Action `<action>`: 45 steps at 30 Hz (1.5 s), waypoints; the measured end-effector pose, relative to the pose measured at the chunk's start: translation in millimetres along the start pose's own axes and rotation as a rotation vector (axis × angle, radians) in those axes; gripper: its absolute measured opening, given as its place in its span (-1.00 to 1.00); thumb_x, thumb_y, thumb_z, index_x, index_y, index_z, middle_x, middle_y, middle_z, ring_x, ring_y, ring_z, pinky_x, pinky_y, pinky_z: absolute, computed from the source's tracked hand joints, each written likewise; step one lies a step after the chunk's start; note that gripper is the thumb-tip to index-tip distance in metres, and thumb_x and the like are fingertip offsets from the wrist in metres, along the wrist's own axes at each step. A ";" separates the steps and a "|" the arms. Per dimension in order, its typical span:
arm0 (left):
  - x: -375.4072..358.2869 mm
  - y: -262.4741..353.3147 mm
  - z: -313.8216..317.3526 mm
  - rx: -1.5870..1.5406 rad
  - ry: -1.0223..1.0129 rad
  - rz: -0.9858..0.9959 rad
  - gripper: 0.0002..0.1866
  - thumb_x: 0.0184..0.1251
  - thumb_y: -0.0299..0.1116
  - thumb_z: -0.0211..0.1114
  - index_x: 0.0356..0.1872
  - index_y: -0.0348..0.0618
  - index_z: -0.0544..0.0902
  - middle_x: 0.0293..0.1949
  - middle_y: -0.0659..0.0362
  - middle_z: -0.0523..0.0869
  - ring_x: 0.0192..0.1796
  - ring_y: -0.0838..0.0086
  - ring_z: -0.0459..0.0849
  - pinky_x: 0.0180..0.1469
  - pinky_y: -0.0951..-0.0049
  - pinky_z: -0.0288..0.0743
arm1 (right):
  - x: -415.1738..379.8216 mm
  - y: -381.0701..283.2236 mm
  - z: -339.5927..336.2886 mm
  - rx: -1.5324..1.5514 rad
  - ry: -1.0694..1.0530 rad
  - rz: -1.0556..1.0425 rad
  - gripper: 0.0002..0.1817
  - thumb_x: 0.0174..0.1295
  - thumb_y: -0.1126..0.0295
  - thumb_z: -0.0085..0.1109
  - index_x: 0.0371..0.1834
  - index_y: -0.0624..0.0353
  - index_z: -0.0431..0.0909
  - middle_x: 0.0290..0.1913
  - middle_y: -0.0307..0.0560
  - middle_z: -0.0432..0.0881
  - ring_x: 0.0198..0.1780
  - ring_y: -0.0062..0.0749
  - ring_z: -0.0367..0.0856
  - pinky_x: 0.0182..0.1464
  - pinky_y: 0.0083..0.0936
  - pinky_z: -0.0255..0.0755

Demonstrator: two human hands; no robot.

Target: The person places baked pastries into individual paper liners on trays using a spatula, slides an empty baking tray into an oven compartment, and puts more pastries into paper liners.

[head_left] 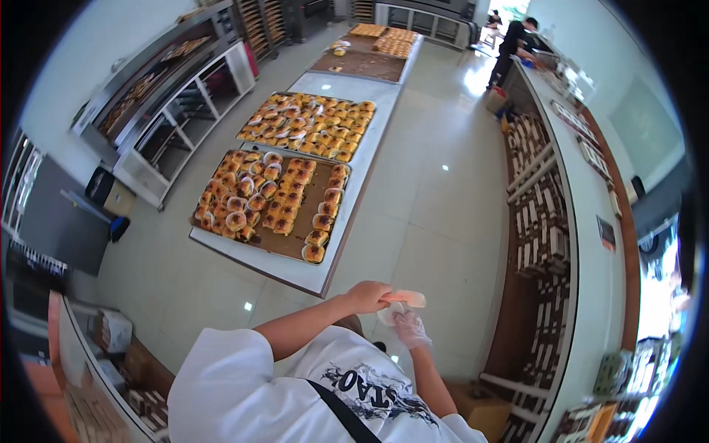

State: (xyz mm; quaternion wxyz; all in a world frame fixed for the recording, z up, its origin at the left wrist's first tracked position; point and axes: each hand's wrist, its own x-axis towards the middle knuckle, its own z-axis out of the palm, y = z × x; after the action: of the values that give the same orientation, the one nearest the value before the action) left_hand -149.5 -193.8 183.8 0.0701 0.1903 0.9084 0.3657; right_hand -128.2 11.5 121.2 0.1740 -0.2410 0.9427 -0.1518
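My bare left hand (369,297) is closed around a short pinkish-orange roll (406,298) with a pale end, pointing right; I cannot make out exactly what it is. Just below it, my right hand (410,328), in a clear plastic glove, pinches a white paper cake cup (389,313). Both hands are close together in front of my white shirt, over the floor beyond the table's near corner. On the table, the near baking tray (297,238) holds browned pastries (286,198) with dark tops, some sitting in white paper cups.
A second full tray of pastries (310,122) lies farther along the long table (329,284), with more trays (395,42) beyond. Ovens (166,74) line the left wall. At right runs a long counter (591,244) with packed shelves (543,225). A person (513,48) in dark clothes stands far back.
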 end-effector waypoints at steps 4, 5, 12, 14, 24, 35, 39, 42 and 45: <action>10.5 -8.2 3.6 0.057 0.170 -0.187 -0.75 0.00 -0.27 0.36 -0.47 -0.19 0.50 -0.46 -0.01 0.62 -0.32 0.05 0.61 -0.30 0.13 0.41 | 53.1 17.7 2.4 0.274 -0.068 0.088 -0.79 0.11 0.32 0.06 -0.23 0.09 0.58 -0.24 0.14 0.53 -0.19 -0.06 0.57 -0.22 -0.22 0.46; 15.7 -13.5 1.8 0.047 0.206 -0.253 -0.75 -0.01 -0.27 0.36 -0.47 -0.19 0.50 -0.46 -0.01 0.62 -0.32 0.05 0.61 -0.30 0.12 0.41 | 65.0 9.4 -10.5 0.383 -0.096 0.159 -0.77 0.11 0.31 0.08 -0.23 0.17 0.57 -0.28 0.15 0.54 -0.24 -0.11 0.59 -0.26 -0.26 0.46; 46.1 -63.9 -26.1 -0.066 0.506 -0.466 -0.70 -0.05 -0.25 0.41 -0.42 -0.21 0.52 -0.44 -0.03 0.63 -0.36 0.02 0.59 -0.31 0.12 0.41 | 172.1 12.0 -7.7 0.619 -0.115 0.097 -0.64 0.22 0.14 -0.07 -0.32 0.22 0.58 -0.28 0.19 0.61 -0.22 0.02 0.59 -0.14 -0.10 0.43; 49.4 -73.6 -33.3 -0.154 0.605 -0.528 -0.68 -0.09 -0.24 0.44 -0.46 -0.22 0.51 -0.48 -0.04 0.61 -0.39 0.03 0.58 -0.35 0.14 0.39 | 204.7 20.5 -12.8 0.438 -0.141 -0.106 -0.67 0.25 0.17 -0.08 -0.32 0.18 0.59 -0.25 0.18 0.59 -0.19 0.02 0.56 -0.14 -0.12 0.42; 65.3 -113.3 -79.9 -0.336 0.989 -0.862 -0.64 -0.08 -0.22 0.45 -0.60 -0.27 0.47 -0.62 -0.01 0.55 -0.55 0.18 0.53 -0.46 0.24 0.33 | 322.9 -46.7 -81.0 0.144 -0.353 -0.484 -0.70 0.24 0.22 -0.05 -0.16 0.17 0.58 -0.17 0.15 0.57 -0.11 -0.02 0.53 -0.09 -0.21 0.41; 126.7 -139.6 -94.8 -0.654 1.452 -1.111 -0.74 0.15 -0.28 0.29 -0.51 -0.30 0.52 -0.60 0.19 0.52 -0.52 0.57 0.43 -0.43 0.44 0.33 | 459.0 -112.4 -134.8 0.740 -1.058 -0.535 -0.66 0.08 0.36 0.27 -0.09 0.22 0.49 -0.18 -0.15 0.59 -0.17 -0.56 0.52 -0.08 -0.58 0.41; 126.6 -129.2 -97.6 -0.397 1.450 -1.296 -0.78 0.16 -0.33 0.23 -0.30 -0.27 0.47 -0.46 0.04 0.58 -0.40 0.27 0.58 -0.32 0.29 0.41 | 494.4 -97.2 -114.2 0.491 -0.975 -0.744 -0.78 0.05 0.37 0.27 -0.29 0.24 0.54 -0.40 -0.15 0.60 -0.34 -0.53 0.52 -0.29 -0.53 0.42; 95.6 -117.9 -102.4 -0.178 1.303 -1.478 -0.75 0.14 -0.43 0.16 -0.13 -0.20 0.43 -0.33 -0.06 0.61 -0.27 -0.01 0.59 -0.22 0.12 0.44 | 524.5 -77.7 -63.1 0.448 -0.819 -0.882 -0.81 0.02 0.38 0.26 -0.35 0.24 0.55 -0.45 -0.15 0.57 -0.38 -0.54 0.48 -0.30 -0.51 0.39; 36.0 -135.3 -99.0 0.008 1.053 -1.549 -0.77 0.16 -0.45 0.12 -0.13 -0.17 0.46 -0.31 -0.06 0.62 -0.23 0.02 0.61 -0.20 0.11 0.46 | 532.4 -93.6 -61.2 0.596 -0.816 -0.789 -0.84 0.01 0.39 0.25 -0.39 0.22 0.55 -0.48 -0.21 0.56 -0.41 -0.61 0.45 -0.33 -0.57 0.37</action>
State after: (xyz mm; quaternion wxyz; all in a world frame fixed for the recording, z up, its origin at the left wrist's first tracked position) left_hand -248.7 -332.0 162.3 -0.1270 -0.6577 0.6980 0.2533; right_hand -553.5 -324.4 74.8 0.5095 -0.5494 0.5582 -0.3562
